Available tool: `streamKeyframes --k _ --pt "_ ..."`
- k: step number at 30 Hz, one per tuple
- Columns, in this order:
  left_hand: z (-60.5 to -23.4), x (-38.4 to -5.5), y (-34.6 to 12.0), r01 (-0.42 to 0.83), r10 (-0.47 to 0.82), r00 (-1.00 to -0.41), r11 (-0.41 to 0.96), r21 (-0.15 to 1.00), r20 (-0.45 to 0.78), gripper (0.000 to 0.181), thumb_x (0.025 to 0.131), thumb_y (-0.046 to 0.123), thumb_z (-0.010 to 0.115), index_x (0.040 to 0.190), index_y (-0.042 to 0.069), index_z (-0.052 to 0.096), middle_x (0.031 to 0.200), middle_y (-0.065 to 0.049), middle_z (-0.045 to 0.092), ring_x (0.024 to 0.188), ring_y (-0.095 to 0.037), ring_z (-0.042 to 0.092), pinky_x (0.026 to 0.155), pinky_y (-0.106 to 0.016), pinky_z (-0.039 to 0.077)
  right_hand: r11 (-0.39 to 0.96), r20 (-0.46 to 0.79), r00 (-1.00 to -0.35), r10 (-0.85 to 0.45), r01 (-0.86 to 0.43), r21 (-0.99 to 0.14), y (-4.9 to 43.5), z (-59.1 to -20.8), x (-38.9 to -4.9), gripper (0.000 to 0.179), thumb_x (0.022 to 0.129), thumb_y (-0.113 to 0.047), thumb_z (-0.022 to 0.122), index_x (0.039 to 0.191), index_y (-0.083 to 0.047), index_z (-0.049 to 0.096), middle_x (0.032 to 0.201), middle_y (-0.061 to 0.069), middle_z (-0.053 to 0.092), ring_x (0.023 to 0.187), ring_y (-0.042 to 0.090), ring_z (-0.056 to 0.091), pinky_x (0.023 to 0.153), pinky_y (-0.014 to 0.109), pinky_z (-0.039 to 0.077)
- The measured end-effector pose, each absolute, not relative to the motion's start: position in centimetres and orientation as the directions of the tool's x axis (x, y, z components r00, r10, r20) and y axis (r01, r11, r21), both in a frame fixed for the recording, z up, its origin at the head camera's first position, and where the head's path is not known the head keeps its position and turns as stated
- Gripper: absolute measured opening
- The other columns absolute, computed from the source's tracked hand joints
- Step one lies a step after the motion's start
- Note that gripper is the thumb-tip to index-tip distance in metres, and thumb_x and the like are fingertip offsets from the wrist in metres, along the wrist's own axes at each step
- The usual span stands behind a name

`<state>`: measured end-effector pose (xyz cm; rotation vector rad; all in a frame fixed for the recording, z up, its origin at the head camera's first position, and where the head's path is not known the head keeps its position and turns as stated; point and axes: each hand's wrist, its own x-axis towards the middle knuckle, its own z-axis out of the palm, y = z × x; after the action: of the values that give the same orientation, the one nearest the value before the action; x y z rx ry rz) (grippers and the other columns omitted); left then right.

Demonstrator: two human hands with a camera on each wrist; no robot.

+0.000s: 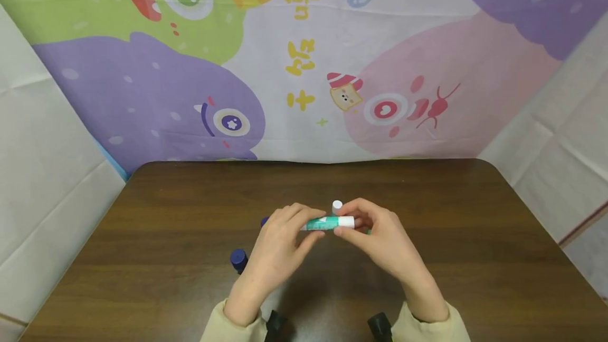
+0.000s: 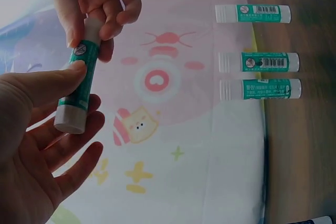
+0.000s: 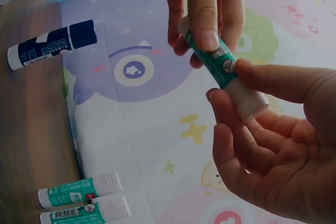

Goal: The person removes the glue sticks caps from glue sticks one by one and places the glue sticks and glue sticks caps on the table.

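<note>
A green glue stick (image 1: 323, 223) with white ends lies level between both hands above the table. My left hand (image 1: 280, 244) holds it near one end, thumb and fingers on opposite sides. At the other end, my right hand (image 1: 385, 234) pinches the white part between thumb and fingers. In the right wrist view, that white end (image 3: 247, 100) still sits against the green label. Behind the right hand stands another glue stick, its white cap (image 1: 337, 206) showing in the head view. The left wrist view shows several green glue sticks (image 2: 270, 62) upright on the table.
Near the left forearm stands a glue stick with a dark blue cap (image 1: 239, 258); a second dark blue cap (image 1: 264, 221) is mostly hidden by the left hand. The brown table (image 1: 152, 210) ends at a printed cloth (image 1: 304, 136) at the back.
</note>
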<state>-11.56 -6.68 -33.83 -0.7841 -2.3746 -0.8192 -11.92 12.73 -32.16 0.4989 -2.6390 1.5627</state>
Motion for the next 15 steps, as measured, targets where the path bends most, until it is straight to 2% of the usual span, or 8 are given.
streamKeyframes --k 4,8,12,15 --pt "-33.76 -11.56 -6.83 0.670 0.346 -0.689 0.639 0.377 0.637 0.025 0.077 0.020 0.073 0.100 0.017 0.065 0.092 0.008 0.061 0.081 -0.006 0.055 0.074 -0.024 0.043 0.416 0.195 -0.947 -0.254 -0.289 -0.862 12.53 -32.05 -11.88 0.024 0.077 -0.020 0.072 0.098 -0.015 0.062 0.090 -0.001 0.064 0.073 0.012 0.062 0.064 0.028 0.050" --pt "-33.71 -11.49 -6.96 0.676 0.348 -0.682 0.635 0.373 0.643 0.024 0.078 0.020 0.071 0.101 0.017 0.065 0.093 0.008 0.061 0.082 -0.006 0.055 0.073 -0.024 0.042 0.330 0.207 -0.942 -0.266 -0.291 -0.898 12.41 -32.06 -11.80 0.023 0.078 -0.016 0.071 0.098 -0.014 0.062 0.094 0.004 0.064 0.076 0.013 0.063 0.067 0.027 0.052" --pt "-33.75 -11.55 -7.04 0.701 0.352 -0.651 0.619 0.354 0.673 0.023 0.080 0.023 0.068 0.102 0.015 0.065 0.093 0.007 0.061 0.081 -0.008 0.055 0.072 -0.025 0.042 0.253 0.230 -0.932 -0.280 -0.303 -0.919 12.38 -32.19 -11.82 0.023 0.078 -0.013 0.071 0.098 -0.010 0.061 0.096 0.008 0.063 0.076 0.014 0.064 0.067 0.026 0.053" --pt "-33.78 -11.66 -7.14 0.721 0.360 -0.623 0.608 0.332 0.694 0.022 0.083 0.026 0.064 0.102 0.015 0.065 0.093 0.005 0.061 0.080 -0.010 0.055 0.072 -0.026 0.042 0.253 0.246 -0.927 -0.284 -0.320 -0.913 12.34 -32.28 -11.85 0.022 0.077 -0.012 0.071 0.097 -0.012 0.062 0.096 0.006 0.063 0.076 0.013 0.064 0.067 0.026 0.053"
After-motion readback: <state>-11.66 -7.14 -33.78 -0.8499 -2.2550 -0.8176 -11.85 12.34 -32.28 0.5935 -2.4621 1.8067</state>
